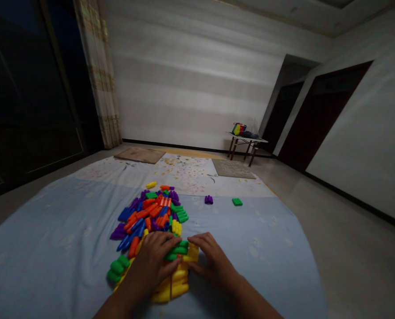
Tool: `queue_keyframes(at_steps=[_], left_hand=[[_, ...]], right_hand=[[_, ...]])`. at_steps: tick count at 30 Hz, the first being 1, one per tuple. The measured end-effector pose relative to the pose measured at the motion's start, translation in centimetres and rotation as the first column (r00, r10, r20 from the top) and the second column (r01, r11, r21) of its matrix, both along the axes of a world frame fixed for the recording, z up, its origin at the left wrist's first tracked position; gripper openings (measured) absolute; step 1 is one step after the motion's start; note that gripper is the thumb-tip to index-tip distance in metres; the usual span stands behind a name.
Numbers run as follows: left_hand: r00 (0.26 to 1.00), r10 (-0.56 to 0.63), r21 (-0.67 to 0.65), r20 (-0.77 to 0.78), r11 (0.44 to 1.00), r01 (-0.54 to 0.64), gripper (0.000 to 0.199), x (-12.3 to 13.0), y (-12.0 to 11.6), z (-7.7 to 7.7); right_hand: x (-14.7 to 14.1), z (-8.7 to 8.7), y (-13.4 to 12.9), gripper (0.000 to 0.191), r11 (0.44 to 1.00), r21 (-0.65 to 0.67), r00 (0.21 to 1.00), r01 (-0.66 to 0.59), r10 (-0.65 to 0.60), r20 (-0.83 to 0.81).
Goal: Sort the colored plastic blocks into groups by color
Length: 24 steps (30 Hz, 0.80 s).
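My left hand (154,253) is closed around a green plastic building block (179,250) made of joined rounded tubes. A yellow block (193,252) at the green block's right side is pinched between the thumb and fingers of my right hand (213,258). Both blocks sit against the top of a structure of stacked yellow blocks (170,288), which stands close to me on the bed-like surface. Part of that structure is covered by my left hand and forearm. Left of my left wrist lies another green block (118,268), with yellow pieces partly hidden beside it.
A heap of loose orange, blue, purple, green and yellow blocks (154,210) lies just beyond my hands. Apart from it are a purple block (209,200) and a green block (237,202). All rest on a light blue cloth (250,261). A small table (263,140) stands far right.
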<state>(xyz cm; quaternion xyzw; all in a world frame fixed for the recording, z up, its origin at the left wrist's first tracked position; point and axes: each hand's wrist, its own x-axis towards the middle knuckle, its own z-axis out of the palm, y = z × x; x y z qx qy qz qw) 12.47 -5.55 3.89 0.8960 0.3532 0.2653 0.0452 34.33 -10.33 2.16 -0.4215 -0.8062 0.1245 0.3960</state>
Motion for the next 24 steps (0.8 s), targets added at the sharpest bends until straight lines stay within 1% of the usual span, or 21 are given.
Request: queue_keyframes(at_steps=[3, 6, 9, 11, 13, 17, 21, 22, 24], left_hand=[[0.998, 0.046, 0.038, 0.049, 0.998, -0.048, 0.033, -0.4, 0.3, -0.3], [0.992, 0.098, 0.093, 0.082, 0.99, -0.106, 0.033, -0.9, 0.7, -0.7], [0.992, 0.096, 0.129, 0.081, 0.986, -0.106, 0.035, -1.3, 0.9, -1.1], [0.994, 0.082, 0.137, 0.072, 0.986, -0.091, 0.037, -1.5, 1.0, -1.3], [0.994, 0.082, 0.135, 0.069, 0.987, -0.09, 0.038, -1.6, 1.1, -1.6], [0.994, 0.08, 0.133, 0.076, 0.987, -0.09, 0.042, -1.9, 1.3, -2.1], [0.994, 0.086, 0.14, 0.069, 0.986, -0.095, 0.043, -2.1, 1.6, -2.6], [0.993, 0.092, 0.142, 0.07, 0.985, -0.101, 0.043, -2.2, 1.6, -2.8], [0.993, 0.1, 0.145, 0.067, 0.983, -0.109, 0.044, -2.2, 1.8, -3.1]], right_hand=[[0.8, -0.5, 0.2, 0.058, 0.999, -0.009, 0.999, 0.041, -0.041, 0.006], [2.1, -1.2, 0.5, 0.056, 0.984, -0.057, 0.986, 0.166, -0.165, 0.022], [3.2, -1.8, 0.8, 0.046, 0.936, -0.116, 0.942, 0.334, -0.326, 0.08], [3.7, -1.8, 1.0, 0.042, 0.897, -0.165, 0.91, 0.411, -0.391, 0.14], [4.1, -1.5, 0.9, 0.043, 0.873, -0.209, 0.895, 0.441, -0.408, 0.181], [4.6, -0.7, 0.5, 0.053, 0.855, -0.236, 0.884, 0.462, -0.424, 0.195], [5.2, -0.9, 0.4, 0.042, 0.852, -0.257, 0.886, 0.457, -0.407, 0.224], [5.5, -1.1, 0.6, 0.04, 0.85, -0.253, 0.883, 0.462, -0.415, 0.217], [6.5, -1.5, 1.0, 0.041, 0.837, -0.217, 0.863, 0.502, -0.47, 0.183]])
